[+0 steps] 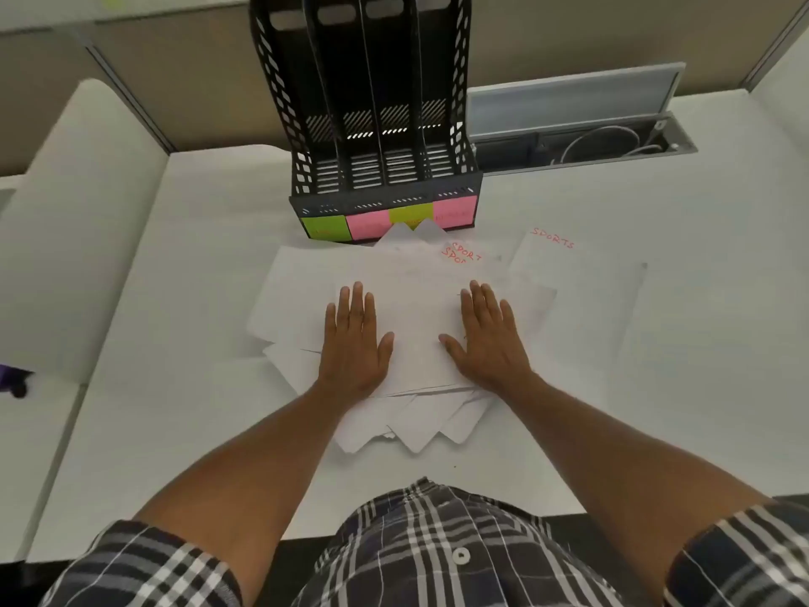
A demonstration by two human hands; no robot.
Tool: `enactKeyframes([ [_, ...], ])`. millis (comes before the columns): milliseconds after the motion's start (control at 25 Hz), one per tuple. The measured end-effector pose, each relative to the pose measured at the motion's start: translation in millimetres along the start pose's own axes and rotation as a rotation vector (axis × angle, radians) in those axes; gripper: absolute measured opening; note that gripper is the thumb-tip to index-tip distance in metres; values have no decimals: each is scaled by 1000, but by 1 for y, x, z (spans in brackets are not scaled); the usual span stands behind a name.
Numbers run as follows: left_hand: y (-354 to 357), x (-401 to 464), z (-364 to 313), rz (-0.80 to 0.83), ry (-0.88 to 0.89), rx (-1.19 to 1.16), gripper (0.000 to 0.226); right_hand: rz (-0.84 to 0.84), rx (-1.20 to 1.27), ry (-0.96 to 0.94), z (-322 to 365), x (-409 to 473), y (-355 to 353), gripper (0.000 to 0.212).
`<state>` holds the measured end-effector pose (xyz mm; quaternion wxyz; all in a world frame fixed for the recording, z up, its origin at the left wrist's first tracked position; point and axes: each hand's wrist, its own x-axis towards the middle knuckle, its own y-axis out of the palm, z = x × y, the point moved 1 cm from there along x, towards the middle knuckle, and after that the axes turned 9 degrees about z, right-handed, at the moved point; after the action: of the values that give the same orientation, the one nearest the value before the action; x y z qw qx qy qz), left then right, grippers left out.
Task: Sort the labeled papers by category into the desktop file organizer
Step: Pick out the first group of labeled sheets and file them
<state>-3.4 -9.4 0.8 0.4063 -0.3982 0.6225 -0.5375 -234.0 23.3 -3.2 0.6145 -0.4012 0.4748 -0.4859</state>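
Note:
A loose pile of white papers [416, 308] lies spread on the white desk in front of me. My left hand [354, 339] and my right hand [490, 339] both rest flat on the pile, fingers straight. Red lettering reading SPORT shows on sheets at the pile's far edge [464, 254]. A separate sheet marked SPORTS [569, 273] lies to the right. Behind the pile stands a black mesh file organizer [376, 124] with several slots. Green and pink sticky labels [367, 223] run along its front base; their writing is too small to read.
A cable tray [582, 142] with its metal lid raised sits right of the organizer, wires inside. Beige partition walls [175, 81] close off the back. A lower white surface [65, 234] adjoins on the left, with a dark purple object [13, 381] at its edge.

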Motion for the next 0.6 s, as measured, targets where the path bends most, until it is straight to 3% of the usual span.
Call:
enactKeyframes([
  [200, 8, -5, 2, 98, -142, -212, 67, 36, -45, 78, -3, -7, 12, 85],
  [360, -13, 8, 7, -31, -404, -648, 57, 72, 32, 112, -4, -7, 10, 93],
  [480, -31, 17, 11, -154, -537, -803, 52, 7, 279, 212, -4, 0, -1, 100],
  [600, -40, 24, 12, -207, -619, -866, 45, -113, 561, 389, -8, 15, -21, 94],
])
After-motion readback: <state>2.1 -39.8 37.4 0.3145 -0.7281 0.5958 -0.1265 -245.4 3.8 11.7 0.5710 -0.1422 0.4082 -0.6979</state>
